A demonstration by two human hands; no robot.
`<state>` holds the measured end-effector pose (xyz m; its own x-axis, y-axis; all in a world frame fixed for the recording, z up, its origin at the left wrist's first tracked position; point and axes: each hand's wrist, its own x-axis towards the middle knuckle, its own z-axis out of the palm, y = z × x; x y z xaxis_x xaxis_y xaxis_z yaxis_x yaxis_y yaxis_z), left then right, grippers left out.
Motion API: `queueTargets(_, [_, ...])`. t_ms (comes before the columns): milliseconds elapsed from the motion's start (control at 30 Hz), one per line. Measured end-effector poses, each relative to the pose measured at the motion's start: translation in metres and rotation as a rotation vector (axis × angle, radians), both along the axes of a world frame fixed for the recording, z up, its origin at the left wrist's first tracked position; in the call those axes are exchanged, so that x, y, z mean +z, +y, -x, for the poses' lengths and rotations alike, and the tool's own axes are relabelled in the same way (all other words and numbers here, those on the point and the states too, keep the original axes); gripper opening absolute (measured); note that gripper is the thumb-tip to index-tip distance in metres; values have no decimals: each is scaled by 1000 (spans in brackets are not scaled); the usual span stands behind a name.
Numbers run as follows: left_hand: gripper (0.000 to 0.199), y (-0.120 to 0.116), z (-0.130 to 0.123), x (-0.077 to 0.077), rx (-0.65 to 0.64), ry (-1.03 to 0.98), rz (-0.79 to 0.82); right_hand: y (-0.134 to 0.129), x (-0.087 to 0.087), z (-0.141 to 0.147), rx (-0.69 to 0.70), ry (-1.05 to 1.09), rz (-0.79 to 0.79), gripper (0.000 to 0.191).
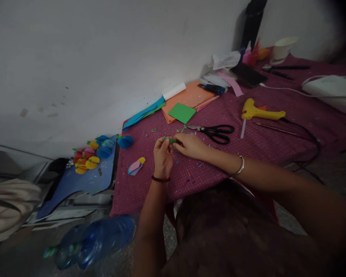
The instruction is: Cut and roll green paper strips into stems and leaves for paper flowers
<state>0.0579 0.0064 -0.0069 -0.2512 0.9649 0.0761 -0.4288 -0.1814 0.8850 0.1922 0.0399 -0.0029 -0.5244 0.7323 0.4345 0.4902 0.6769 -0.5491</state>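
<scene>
My left hand point(163, 156) and my right hand point(190, 145) meet above the checked tablecloth, both closed on a small piece of green paper point(173, 141). Its exact shape is partly hidden by the fingers. Just beyond my right hand lie black-handled scissors point(215, 131), blades pointing left. Behind them a green paper square point(182, 112) rests on orange sheets point(192, 96). Left of my left hand is a small stack of pink, blue and yellow paper cutouts point(136, 166). A blue paper ornament with a green top point(125, 141) sits near the table's left edge.
A yellow glue gun point(259, 111) with a cord lies at the right. Several colourful paper ornaments point(88, 156) sit on a blue board point(86, 184) left of the table. Large water bottles point(103, 236) lie on the floor. A phone point(248, 75) is at the back.
</scene>
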Motion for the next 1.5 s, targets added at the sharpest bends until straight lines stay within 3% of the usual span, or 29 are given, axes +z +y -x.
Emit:
queueTargets(167, [21,0,2,-1,-79,-85,-14,0,-3,0,-11,-41,-39,19])
queueTargets(433, [15,0,3,0,-77,-220,28,3,-1,-3,18,-73,-101,23])
queueTargets(667, [15,2,5,-1,-94,-257,30,7,-3,-4,64,163,-57,19])
queueTargets(833, [17,1,5,2,-70,-247,50,15,-10,0,87,462,211,18])
queueTargets(1000, [19,0,3,4,-53,-238,57,13,-11,5,185,510,384,13])
queueTargets(1333, [23,-2,-3,0,-98,-202,80,9,-6,2,37,399,92,3])
queueTargets(1500, [23,-1,-6,-3,-104,-175,100,6,-2,0,20,346,42,9])
